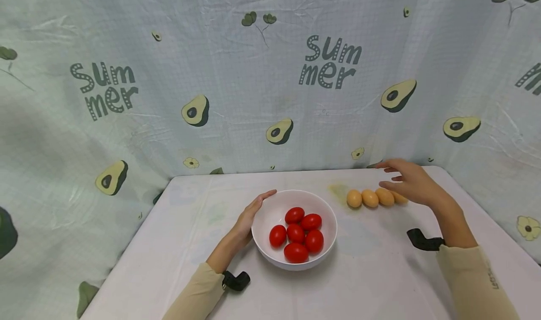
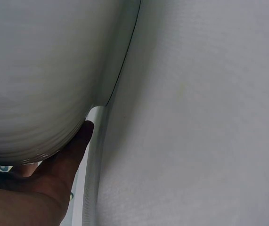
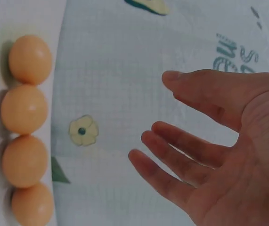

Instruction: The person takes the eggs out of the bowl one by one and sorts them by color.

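A white bowl (image 1: 262, 249) stands on the table with several glossy red egg-shaped pieces (image 1: 296, 233) inside. My left hand (image 1: 246, 218) rests against the bowl's left outer wall, its fingers stretched along the side up to the rim. The left wrist view shows that hand (image 2: 49, 186) touching the bowl's wall (image 2: 40, 94) from outside. Raised over the far right of the table, my right hand (image 1: 407, 181) is empty, with fingers spread and slightly bent. Several orange-yellow eggs (image 1: 354, 198) lie in a row just left of and below it; the rightmost is partly covered in the head view.
A white cloth covers the table (image 1: 203, 207). Behind and around it hangs a pale curtain (image 1: 236, 141) printed with avocados and lettering. Each wrist wears a black camera mount (image 1: 424, 241).
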Available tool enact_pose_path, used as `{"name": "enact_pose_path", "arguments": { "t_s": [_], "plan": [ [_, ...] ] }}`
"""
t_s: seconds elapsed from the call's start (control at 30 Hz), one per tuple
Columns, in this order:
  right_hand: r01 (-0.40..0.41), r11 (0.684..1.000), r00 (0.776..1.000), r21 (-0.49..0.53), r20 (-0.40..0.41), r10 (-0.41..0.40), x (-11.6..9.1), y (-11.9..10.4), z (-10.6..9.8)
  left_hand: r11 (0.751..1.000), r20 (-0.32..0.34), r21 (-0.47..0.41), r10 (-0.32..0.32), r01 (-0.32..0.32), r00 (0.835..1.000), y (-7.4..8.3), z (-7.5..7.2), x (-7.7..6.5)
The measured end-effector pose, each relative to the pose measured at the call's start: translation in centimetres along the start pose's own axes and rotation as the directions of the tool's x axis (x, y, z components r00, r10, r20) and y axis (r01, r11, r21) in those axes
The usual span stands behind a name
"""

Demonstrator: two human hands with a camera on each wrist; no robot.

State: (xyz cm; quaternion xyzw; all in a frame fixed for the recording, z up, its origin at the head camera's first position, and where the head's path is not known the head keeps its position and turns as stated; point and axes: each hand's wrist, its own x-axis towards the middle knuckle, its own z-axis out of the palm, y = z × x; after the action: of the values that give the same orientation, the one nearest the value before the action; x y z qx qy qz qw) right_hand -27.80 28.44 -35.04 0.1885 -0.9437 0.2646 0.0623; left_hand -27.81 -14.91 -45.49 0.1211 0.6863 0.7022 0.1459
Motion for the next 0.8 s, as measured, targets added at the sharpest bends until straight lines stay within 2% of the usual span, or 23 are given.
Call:
{"name": "enact_pose_path", "arguments": {
  "t_s": [0.2,0.37,0.57,0.7,0.8],
  "plan": [
    [0.105,0.994,0.994,0.012,-0.034,-0.104,0.2,-2.4,0.7,1.0,-0.003,0.009,0.002,-0.002,1.0,-0.1,0.1,0.0],
    [0.146,0.989,0.989,0.018,-0.01,-0.146,0.4,-4.4,1.8,1.0,-0.003,0.005,-0.01,0.01,1.0,-0.1,0.2,0.0],
    [0.195,0.978,0.978,0.071,0.068,-0.199,1.9,-7.0,3.2,1.0,0.004,-0.004,-0.02,0.02,1.0,0.1,0.3,-0.1],
    [0.243,0.955,0.954,0.17,0.134,-0.266,3.7,-8.9,4.4,1.0,0.011,0.0,-0.009,0.009,1.0,0.2,0.0,-0.3],
    [0.247,0.938,0.935,0.244,0.193,-0.297,4.9,-10.0,5.3,1.0,0.01,0.008,0.001,-0.001,1.0,0.2,-0.1,-0.3]
  ]
}}
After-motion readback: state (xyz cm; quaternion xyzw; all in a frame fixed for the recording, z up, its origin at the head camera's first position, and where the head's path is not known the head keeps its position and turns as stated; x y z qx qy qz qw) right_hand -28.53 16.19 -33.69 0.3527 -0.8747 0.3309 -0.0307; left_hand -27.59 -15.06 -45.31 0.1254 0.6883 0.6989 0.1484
